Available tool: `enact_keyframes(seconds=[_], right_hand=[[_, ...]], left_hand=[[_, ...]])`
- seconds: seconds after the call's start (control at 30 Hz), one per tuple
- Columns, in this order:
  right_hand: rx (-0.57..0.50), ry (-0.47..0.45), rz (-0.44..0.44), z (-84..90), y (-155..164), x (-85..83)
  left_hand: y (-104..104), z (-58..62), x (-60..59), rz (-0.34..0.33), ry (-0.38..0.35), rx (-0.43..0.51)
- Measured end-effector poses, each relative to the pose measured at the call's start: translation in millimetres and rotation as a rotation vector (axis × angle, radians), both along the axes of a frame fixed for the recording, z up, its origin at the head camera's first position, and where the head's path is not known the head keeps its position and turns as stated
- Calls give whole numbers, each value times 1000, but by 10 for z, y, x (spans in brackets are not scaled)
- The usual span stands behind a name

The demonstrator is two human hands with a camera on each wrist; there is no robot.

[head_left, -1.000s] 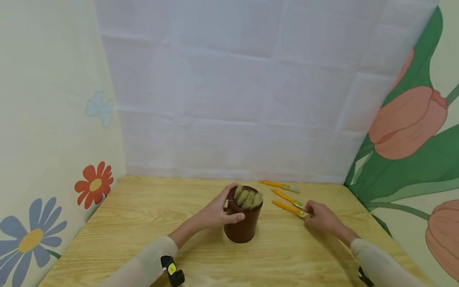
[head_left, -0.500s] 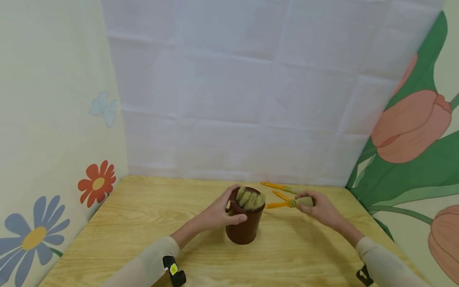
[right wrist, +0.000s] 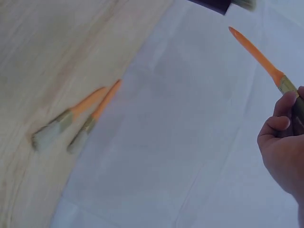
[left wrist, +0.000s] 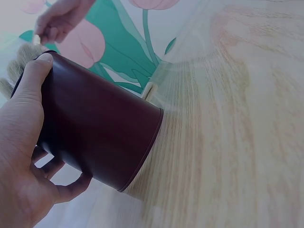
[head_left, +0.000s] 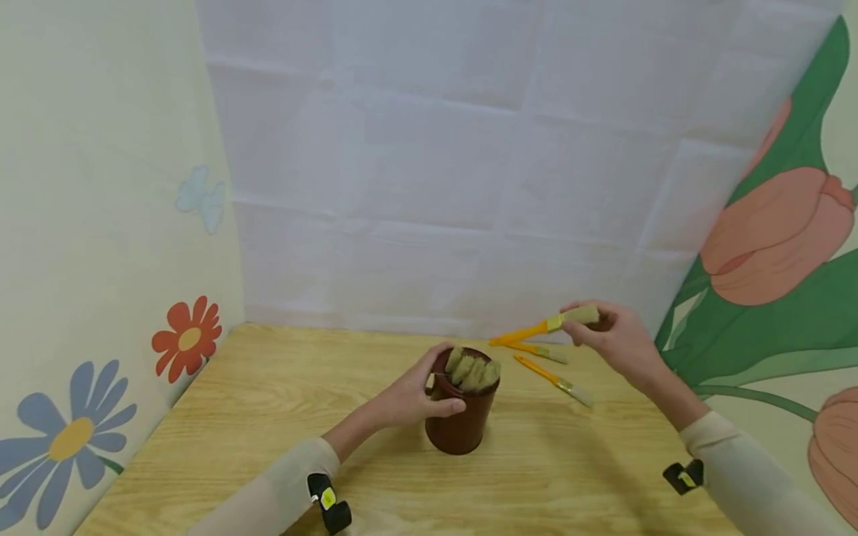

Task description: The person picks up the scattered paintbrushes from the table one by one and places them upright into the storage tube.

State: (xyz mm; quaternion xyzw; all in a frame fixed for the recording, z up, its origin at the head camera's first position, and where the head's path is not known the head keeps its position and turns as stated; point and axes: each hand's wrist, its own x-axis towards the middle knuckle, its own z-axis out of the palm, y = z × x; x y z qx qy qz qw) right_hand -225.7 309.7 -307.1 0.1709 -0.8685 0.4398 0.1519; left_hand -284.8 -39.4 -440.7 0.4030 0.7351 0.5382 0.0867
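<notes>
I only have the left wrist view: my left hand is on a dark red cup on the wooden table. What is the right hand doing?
Observer: The right hand pinches an orange-handled paintbrush by its bristle end, raised above the table, handle pointing toward the cup.
Operator: Any other brushes lying out?
Observer: Two more orange-handled brushes lie on the table right of the cup, near the back wall.
Operator: What's inside the cup?
Observer: Several brushes stand in it, bristle tufts up above the rim; the left hand grips the cup near the top.
</notes>
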Motion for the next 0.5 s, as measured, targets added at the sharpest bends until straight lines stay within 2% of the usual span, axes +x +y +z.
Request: enact_keyframes(seconds=[0.1, 0.2, 0.4, 0.5], right_hand=[[30, -12, 2, 63, -84, 13], [68, -42, 15, 54, -176, -18], [108, -57, 116, -41, -328, -151], [166, -75, 162, -76, -423, -221]], left_hand=[[0, -5, 4, 2, -3, 2], [5, -15, 3, -2, -1, 8], [38, -27, -11, -17, -11, 23], [53, -34, -17, -16, -19, 36]])
